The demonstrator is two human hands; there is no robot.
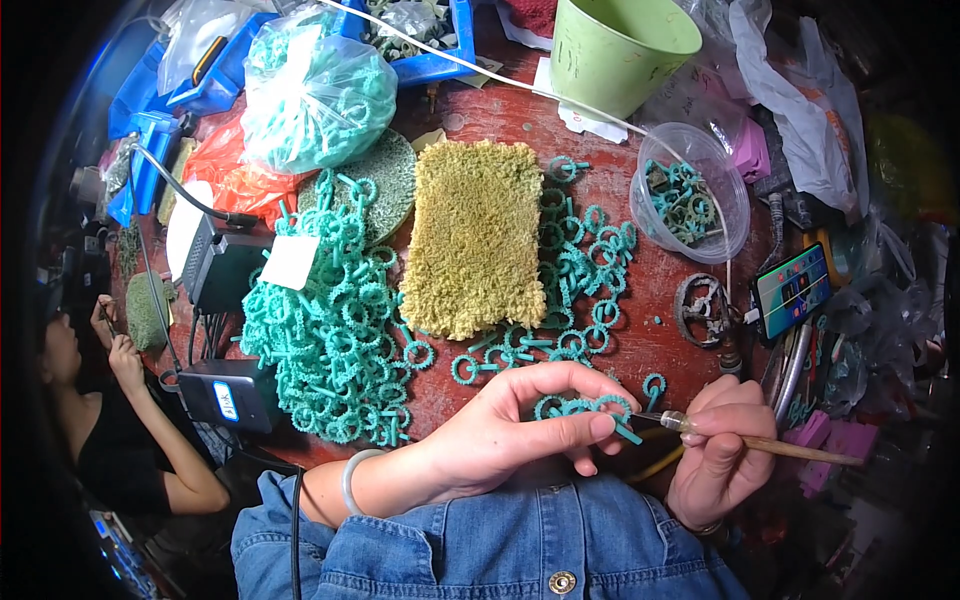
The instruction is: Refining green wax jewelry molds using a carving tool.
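Observation:
Near the table's front edge, my left hand (505, 425) pinches small teal toothed rings (612, 405) with a short stem between thumb and fingers. My right hand (722, 450) is closed around a thin wooden-handled tool (800, 451), its narrow metal tip reaching the rings. Whether the tip touches them I cannot tell. Beyond my hands lies a rough yellow-green pad (475, 240). A heap of similar teal rings (335, 350) is left of it, and looser rings (590, 265) are scattered along its right side. One single ring (654, 386) sits just beyond my fingers.
At the far right stand a clear round tub (735, 215) with ring pieces and a green bucket (620, 60). A lit phone (793, 290) leans at right. Far left are a stuffed plastic bag (315, 100) and black boxes (230, 265); another person (120, 430) sits there.

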